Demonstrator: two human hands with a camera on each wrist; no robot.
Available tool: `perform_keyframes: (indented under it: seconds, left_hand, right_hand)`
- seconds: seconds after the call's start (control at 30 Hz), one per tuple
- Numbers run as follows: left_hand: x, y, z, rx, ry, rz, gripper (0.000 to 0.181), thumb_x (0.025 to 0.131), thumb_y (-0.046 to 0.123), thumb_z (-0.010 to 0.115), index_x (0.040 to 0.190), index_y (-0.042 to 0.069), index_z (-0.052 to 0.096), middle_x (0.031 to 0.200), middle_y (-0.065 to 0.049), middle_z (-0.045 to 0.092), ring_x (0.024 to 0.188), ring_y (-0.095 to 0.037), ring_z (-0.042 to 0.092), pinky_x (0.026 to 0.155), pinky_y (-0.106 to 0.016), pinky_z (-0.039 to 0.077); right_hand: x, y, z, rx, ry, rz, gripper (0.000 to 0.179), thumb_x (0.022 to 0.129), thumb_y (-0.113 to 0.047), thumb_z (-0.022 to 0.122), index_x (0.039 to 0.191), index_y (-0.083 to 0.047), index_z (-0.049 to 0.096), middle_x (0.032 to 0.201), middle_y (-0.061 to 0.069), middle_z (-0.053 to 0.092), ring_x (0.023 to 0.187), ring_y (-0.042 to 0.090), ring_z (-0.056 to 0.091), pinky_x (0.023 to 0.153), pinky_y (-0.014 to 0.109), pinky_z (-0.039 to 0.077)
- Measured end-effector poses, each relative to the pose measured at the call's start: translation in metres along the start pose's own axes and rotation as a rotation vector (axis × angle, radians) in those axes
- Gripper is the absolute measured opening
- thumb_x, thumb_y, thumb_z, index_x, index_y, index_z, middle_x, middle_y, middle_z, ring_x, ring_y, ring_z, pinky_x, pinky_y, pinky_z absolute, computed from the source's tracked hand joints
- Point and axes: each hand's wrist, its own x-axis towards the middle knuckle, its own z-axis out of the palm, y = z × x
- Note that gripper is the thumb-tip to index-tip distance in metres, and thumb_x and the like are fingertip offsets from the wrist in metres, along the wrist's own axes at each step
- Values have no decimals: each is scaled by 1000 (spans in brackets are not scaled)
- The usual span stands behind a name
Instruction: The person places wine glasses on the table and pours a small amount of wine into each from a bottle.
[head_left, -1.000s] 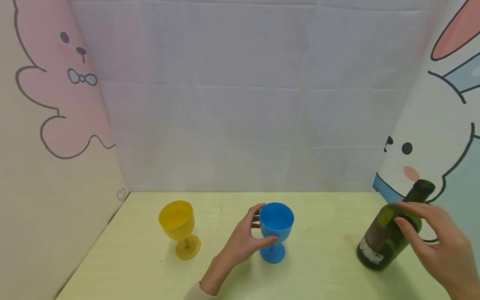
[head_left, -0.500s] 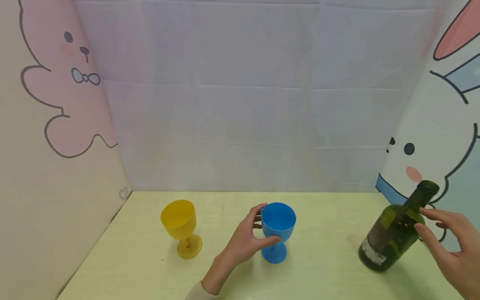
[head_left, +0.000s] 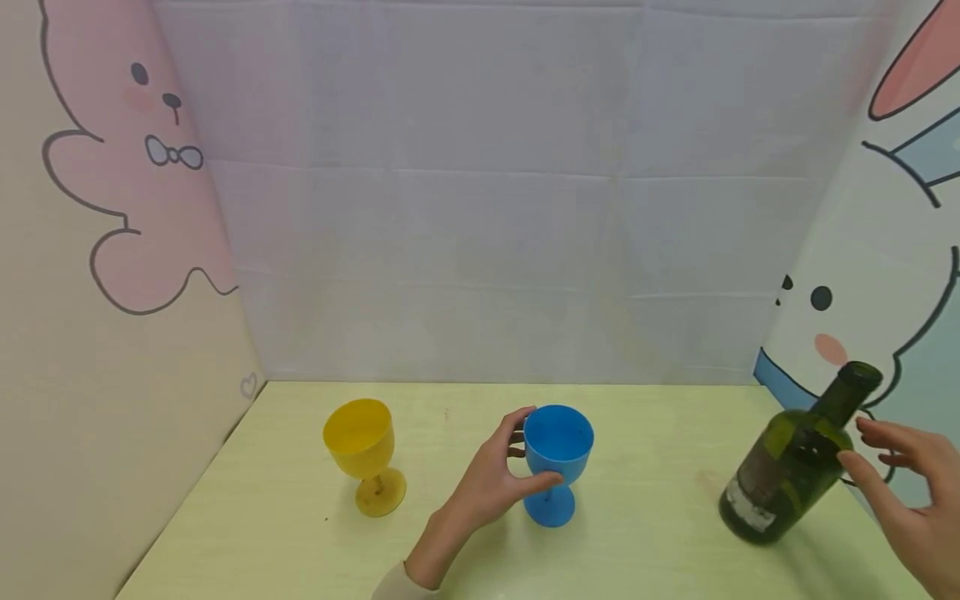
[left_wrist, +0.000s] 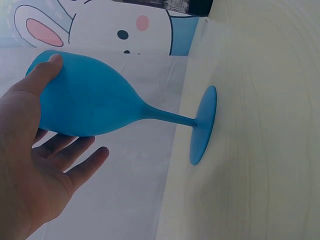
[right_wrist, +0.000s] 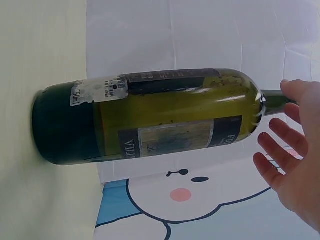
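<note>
My left hand (head_left: 501, 479) holds the blue plastic goblet (head_left: 558, 437) by its bowl, thumb on the near side and fingers around the far side. In the left wrist view the goblet's foot (left_wrist: 203, 125) stands on the table, and some fingertips spread free below the bowl. A green glass wine bottle (head_left: 787, 467) with worn labels stands upright at the right. My right hand (head_left: 918, 487) is just to the right of the bottle's shoulder, with spread, loosely bent fingers and nothing in it. In the right wrist view the thumb (right_wrist: 295, 89) overlaps the bottle's neck.
A yellow goblet (head_left: 360, 437) stands upright on the pale table (head_left: 247, 517), left of the blue one. Behind the table hangs a white cloth (head_left: 450, 208). Side panels carry a pink bear (head_left: 135, 217) and a white rabbit (head_left: 862, 275).
My right hand has drawn away to the right from the bottle, which stays standing. My left hand keeps its place on the blue goblet. The head view has shifted slightly.
</note>
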Motion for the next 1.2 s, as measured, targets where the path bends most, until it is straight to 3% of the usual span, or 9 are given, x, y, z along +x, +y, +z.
perform_keyframes:
  seconds: [0.1, 0.23, 0.3, 0.33, 0.37, 0.47, 0.67, 0.97, 1.2]
  left_hand:
    - [0, 1, 0, -8, -4, -6, 81, 83, 45, 78, 150, 32, 34, 140, 0, 56, 123, -23, 57, 93, -38, 55]
    - [-1, 2, -1, -10, -6, -10, 81, 83, 45, 78, 150, 31, 34, 140, -1, 56, 123, -24, 57, 93, -39, 55]
    - [-1, 2, 0, -11, -7, -11, 81, 83, 45, 78, 150, 29, 34, 140, -1, 56, 123, -24, 57, 93, -38, 55]
    - [-1, 2, 0, -11, -9, -10, 81, 83, 45, 78, 150, 29, 34, 140, -1, 56, 123, -24, 57, 93, -37, 54]
    - [-1, 2, 0, -10, -10, -11, 82, 84, 45, 77, 151, 29, 34, 140, -1, 56, 123, -23, 57, 93, -36, 54]
    - [-1, 1, 0, -11, -11, -8, 82, 84, 46, 77, 151, 29, 34, 140, -1, 56, 123, -24, 57, 93, -38, 55]
    - [-1, 1, 1, -18, -2, -8, 84, 83, 46, 77, 152, 27, 33, 140, -3, 56, 122, -26, 58, 94, -50, 55]
    - [0, 1, 1, 3, 2, 0, 83, 83, 47, 77, 151, 29, 33, 140, -2, 56, 122, -24, 58, 92, -38, 55]
    - [-1, 2, 1, 8, 2, -1, 83, 83, 47, 77, 151, 30, 33, 140, -2, 56, 121, -23, 58, 92, -41, 56]
  right_hand:
    - [-2, 14, 4, 13, -22, 28, 45, 99, -10, 60, 142, 1, 49, 135, -26, 41, 112, -21, 28, 97, 1, 21]
    - [-6, 41, 15, 19, -77, 76, 59, 99, -12, 60, 153, -13, 36, 148, -1, 42, 129, 4, 39, 104, 6, 21]
    - [-6, 45, 18, 45, -119, 109, 65, 100, -13, 59, 156, -15, 28, 153, 12, 37, 135, 31, 37, 115, 22, 24]
    - [-5, 46, 19, 44, -141, 127, 68, 100, -14, 59, 158, -15, 24, 155, 14, 33, 137, 33, 34, 119, 31, 24]
    - [-5, 45, 20, 29, -154, 148, 71, 99, -17, 61, 158, -16, 22, 157, 13, 32, 137, 32, 34, 118, 27, 25]
    - [-1, 27, 15, 41, -224, 196, 77, 97, -17, 63, 157, -4, 16, 151, 34, 25, 125, 54, 30, 113, 59, 27]
    - [2, 14, 12, 43, -300, 194, 89, 94, -17, 69, 156, 3, 10, 150, 40, 19, 123, 61, 28, 99, 73, 27]
    - [3, 21, 18, 48, -329, 209, 92, 93, -23, 70, 157, 1, 9, 150, 41, 18, 124, 65, 29, 96, 76, 27]
    - [3, 24, 23, 59, -362, 219, 95, 91, -25, 72, 156, 3, 8, 146, 43, 19, 117, 61, 30, 92, 75, 29]
